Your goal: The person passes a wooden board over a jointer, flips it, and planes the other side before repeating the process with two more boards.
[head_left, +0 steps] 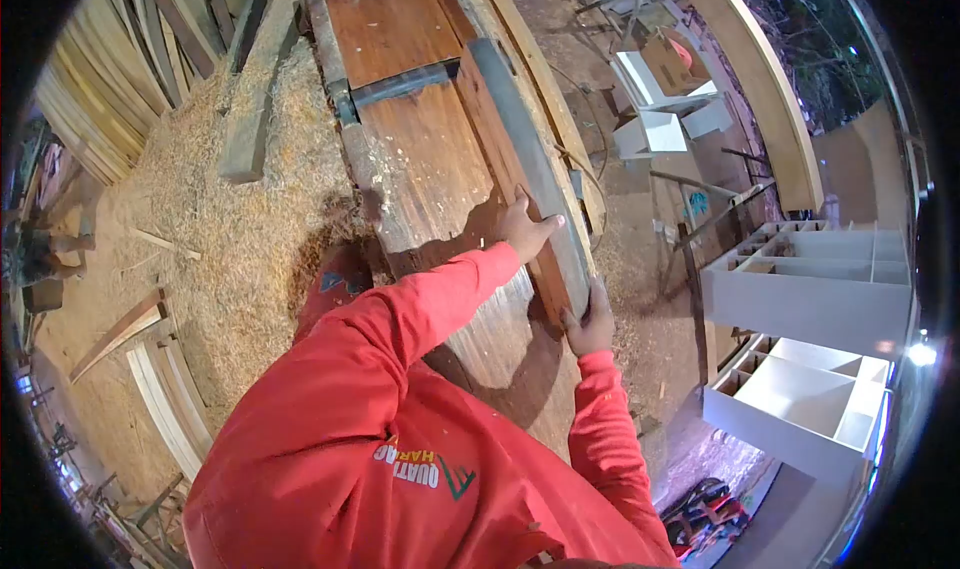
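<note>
A thick wooden board (530,194) stands lengthwise along the right side of a long, reddish-brown wooden bed (420,159). Its side is reddish-brown and its upper face is grey. My left hand (527,231) lies over the board's near half, thumb and fingers closed on its upper part. At the near end my right hand (592,321) is wrapped round the board, its fingers partly hidden on the far side. A dark metal strip (405,86) crosses the bed near the board's far end. Wood chips lie scattered on the bed.
Sawdust and shavings (250,239) cover the floor at left, with a loose beam (258,119) on them. Stacked planks (100,79) lean at upper left. White cabinet boxes (800,294) stand at right, below a long pale board (760,79).
</note>
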Available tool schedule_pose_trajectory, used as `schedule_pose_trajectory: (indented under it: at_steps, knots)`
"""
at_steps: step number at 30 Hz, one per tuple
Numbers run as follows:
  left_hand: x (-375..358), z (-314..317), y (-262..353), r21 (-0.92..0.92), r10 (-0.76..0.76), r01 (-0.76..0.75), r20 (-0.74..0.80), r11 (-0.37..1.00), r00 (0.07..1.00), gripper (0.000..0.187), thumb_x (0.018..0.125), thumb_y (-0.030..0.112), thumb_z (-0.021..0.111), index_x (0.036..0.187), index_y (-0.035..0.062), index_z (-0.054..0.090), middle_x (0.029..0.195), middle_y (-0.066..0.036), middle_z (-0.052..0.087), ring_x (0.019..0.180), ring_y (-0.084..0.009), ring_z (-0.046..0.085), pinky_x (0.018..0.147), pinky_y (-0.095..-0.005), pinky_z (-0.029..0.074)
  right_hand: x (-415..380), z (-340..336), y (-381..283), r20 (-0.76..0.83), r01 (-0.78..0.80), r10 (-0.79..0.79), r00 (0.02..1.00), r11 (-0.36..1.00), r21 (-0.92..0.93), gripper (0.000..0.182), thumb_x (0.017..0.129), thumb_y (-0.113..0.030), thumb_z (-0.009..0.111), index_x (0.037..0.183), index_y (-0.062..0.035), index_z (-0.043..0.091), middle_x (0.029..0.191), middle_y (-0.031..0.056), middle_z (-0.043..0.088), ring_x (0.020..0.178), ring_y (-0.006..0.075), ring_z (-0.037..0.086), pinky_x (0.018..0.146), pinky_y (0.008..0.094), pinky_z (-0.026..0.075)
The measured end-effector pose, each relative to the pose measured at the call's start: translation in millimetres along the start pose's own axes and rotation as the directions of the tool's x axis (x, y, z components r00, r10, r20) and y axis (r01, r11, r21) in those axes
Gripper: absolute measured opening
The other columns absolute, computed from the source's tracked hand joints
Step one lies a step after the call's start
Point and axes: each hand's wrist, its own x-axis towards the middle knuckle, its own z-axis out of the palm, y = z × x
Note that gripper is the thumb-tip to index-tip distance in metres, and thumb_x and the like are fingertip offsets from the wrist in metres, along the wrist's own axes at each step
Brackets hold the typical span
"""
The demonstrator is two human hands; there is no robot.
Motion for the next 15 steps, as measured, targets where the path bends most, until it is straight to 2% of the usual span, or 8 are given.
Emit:
schedule_pose_trajectory:
  at_steps: [3,4,6,7,8,10,12,15]
  knots:
    - [6,4,-2,-0.045,-0.066,0.065,-0.027,0.997,0.997,0.084,0.08,0.053,0.085,0.129,-0.0114,0.063,0.121,-0.031,0.071,0.115,-0.039,0.07,0.104,-0.0441,0.052,-51,-28,20,0.026,0.045,-0.044,0.999,0.997,-0.062,0.093,0.073,-0.019,0.084,0.155,-0.0029,0.044,0.147,0.0279,0.057,0.136,0.0484,0.054,0.116,0.0505,0.043]
    - [14,1,-1,-0.04,-0.079,0.077,-0.06,0.996,0.995,0.082,0.08,0.054,0.085,0.127,-0.0106,0.064,0.119,-0.03,0.072,0.113,-0.0377,0.071,0.103,-0.0429,0.052,-62,-33,21,0.056,-0.046,0.05,0.997,0.996,-0.074,0.093,0.073,-0.019,0.084,0.155,-0.0033,0.045,0.148,0.0271,0.057,0.136,0.048,0.054,0.115,0.0506,0.044]
    - [18,-20,15,-0.013,-0.065,0.066,0.1,0.998,0.993,0.075,0.082,0.05,0.086,0.123,-0.0098,0.066,0.115,-0.024,0.074,0.104,-0.0334,0.072,0.096,-0.0416,0.055,-75,-43,14,0.119,-0.234,0.245,0.962,0.967,-0.104,0.092,0.072,-0.019,0.083,0.155,-0.0039,0.046,0.149,0.0256,0.057,0.135,0.0473,0.055,0.113,0.0507,0.045]
    - [22,-27,19,0.001,-0.06,0.061,0.186,0.998,0.981,0.071,0.083,0.048,0.086,0.121,-0.0094,0.066,0.113,-0.021,0.075,0.1,-0.0312,0.073,0.092,-0.0409,0.056,-72,-38,16,0.093,-0.196,0.206,0.974,0.975,-0.107,0.093,0.072,-0.019,0.083,0.155,-0.0044,0.046,0.149,0.0251,0.057,0.135,0.0465,0.055,0.112,0.0498,0.045]
    - [31,-23,11,-0.173,0.011,0.019,0.172,0.985,0.985,0.067,0.084,0.045,0.086,0.12,-0.0083,0.067,0.111,-0.018,0.075,0.095,-0.0283,0.072,0.088,-0.0396,0.057,-68,-33,17,0.068,-0.162,0.17,0.983,0.98,-0.114,0.093,0.072,-0.019,0.083,0.156,-0.005,0.046,0.15,0.0246,0.057,0.136,0.0457,0.056,0.112,0.049,0.046]
    - [54,-11,-16,-0.503,0.125,-0.054,0.109,0.862,0.986,0.059,0.086,0.04,0.086,0.119,-0.0062,0.069,0.107,-0.012,0.076,0.085,-0.0223,0.071,0.078,-0.0371,0.058,-55,-24,13,0.046,-0.14,0.146,0.988,0.984,-0.112,0.093,0.072,-0.019,0.083,0.156,-0.0057,0.045,0.15,0.0241,0.057,0.136,0.0448,0.056,0.112,0.0488,0.045]
    - [89,-26,-18,-0.442,0.028,0.047,0.162,0.896,0.986,0.053,0.087,0.035,0.086,0.119,-0.0039,0.069,0.108,-0.01,0.076,0.082,-0.0196,0.07,0.072,-0.0363,0.058,-16,-14,-9,0.05,-0.148,0.153,0.987,0.985,-0.091,0.092,0.073,-0.021,0.083,0.156,-0.0061,0.045,0.149,0.0242,0.057,0.136,0.0444,0.056,0.113,0.0502,0.043]
    - [146,-80,15,-0.341,-0.102,0.173,0.218,0.924,0.971,0.051,0.088,0.033,0.087,0.12,-0.0019,0.07,0.108,-0.009,0.075,0.08,-0.0169,0.07,0.068,-0.0342,0.058,46,7,-40,0.025,-0.059,0.064,0.998,0.981,-0.183,0.09,0.076,-0.025,0.082,0.156,-0.0064,0.046,0.148,0.0232,0.059,0.134,0.0447,0.056,0.113,0.0543,0.041]
